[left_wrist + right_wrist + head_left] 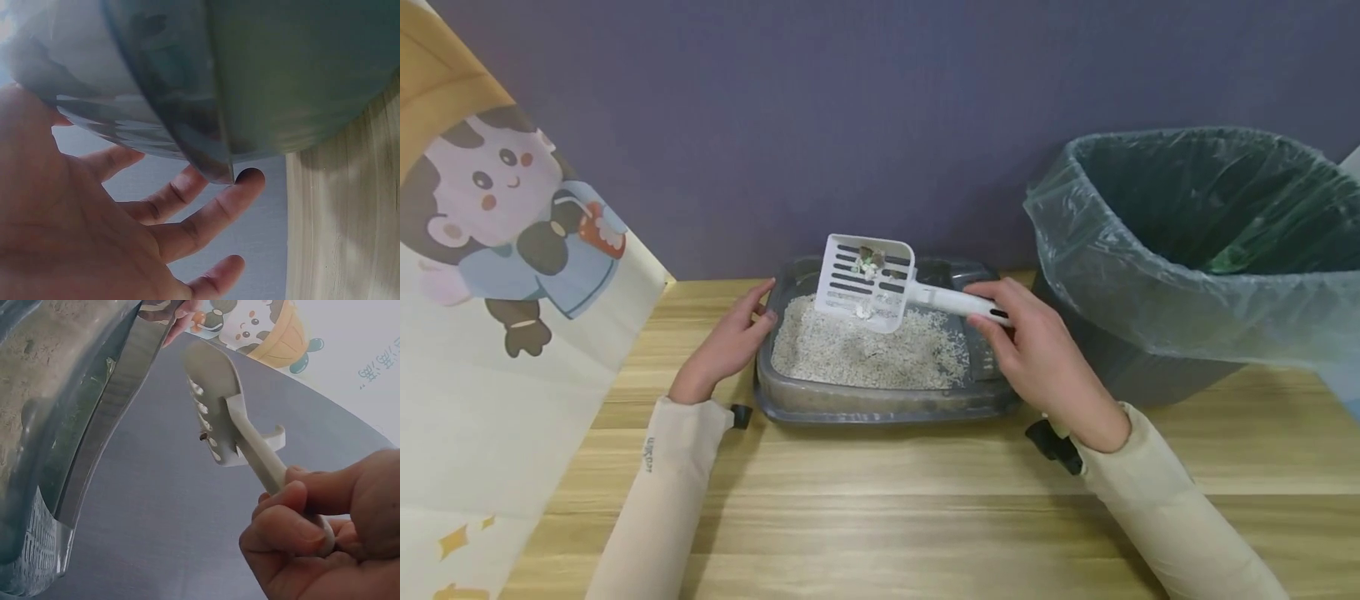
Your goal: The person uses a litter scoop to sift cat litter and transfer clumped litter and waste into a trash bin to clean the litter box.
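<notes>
scoop (867,282) above litter tray (880,400), handle clamped in right hand (1037,354); left hand (730,342) flat on rim

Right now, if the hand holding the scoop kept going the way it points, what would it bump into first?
Probably the left hand on the litter tray's far side. The right hand points the white scoop leftward above the litter, though depth is unclear.

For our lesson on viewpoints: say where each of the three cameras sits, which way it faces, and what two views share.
Head: worn on the head, looking forward and down at the litter tray, scoop, bin, both hands and sleeves.
Left wrist: beside the tray wall, showing the left hand with its fingers spread.
Right wrist: faces along the scoop handle; right hand grips it.
Shared: head and right wrist both show scoop and tray.
</notes>
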A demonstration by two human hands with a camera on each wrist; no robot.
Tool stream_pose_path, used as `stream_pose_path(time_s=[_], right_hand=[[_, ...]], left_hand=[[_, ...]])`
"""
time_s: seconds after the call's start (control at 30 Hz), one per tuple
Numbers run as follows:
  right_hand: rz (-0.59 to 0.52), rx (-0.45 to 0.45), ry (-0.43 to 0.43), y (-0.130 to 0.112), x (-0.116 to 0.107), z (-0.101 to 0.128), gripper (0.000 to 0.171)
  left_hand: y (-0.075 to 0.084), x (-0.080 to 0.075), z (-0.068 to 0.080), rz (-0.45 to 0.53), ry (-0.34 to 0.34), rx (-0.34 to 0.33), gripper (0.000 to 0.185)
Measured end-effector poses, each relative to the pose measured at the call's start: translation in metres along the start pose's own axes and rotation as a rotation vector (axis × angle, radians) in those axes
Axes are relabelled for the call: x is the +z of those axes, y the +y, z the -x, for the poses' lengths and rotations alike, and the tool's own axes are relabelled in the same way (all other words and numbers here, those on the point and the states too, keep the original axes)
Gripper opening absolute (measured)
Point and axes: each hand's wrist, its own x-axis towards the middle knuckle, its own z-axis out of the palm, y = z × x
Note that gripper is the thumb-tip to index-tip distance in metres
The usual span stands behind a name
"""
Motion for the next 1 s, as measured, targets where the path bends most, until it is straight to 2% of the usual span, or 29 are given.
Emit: stream_pose_path(time_s=[0.33, 0.73, 0.87, 1.0], right_hand=[[0.025, 0.021, -0.077, 0.007, 0.002, 0.002, 0.031], [-0.023, 0.073, -0.080, 0.008, 0.002, 0.006, 0.031], [-0.047, 0.066, -0.062, 0.003, -0.002, 0.009, 0.033], [-0.048, 0.051, 0.021, -0.013, -0.012, 0.018, 0.032]], left_hand=[[0.004, 0.003, 0.001, 0.006, -0.021, 0.000, 0.057], [0.005, 0.006, -0.008, 0.013, -0.027, 0.032, 0.057], [0.008, 0.008, -0.011, 0.018, -0.025, 0.034, 0.056], [0.008, 0.010, -0.013, 0.013, -0.035, 0.031, 0.056]])
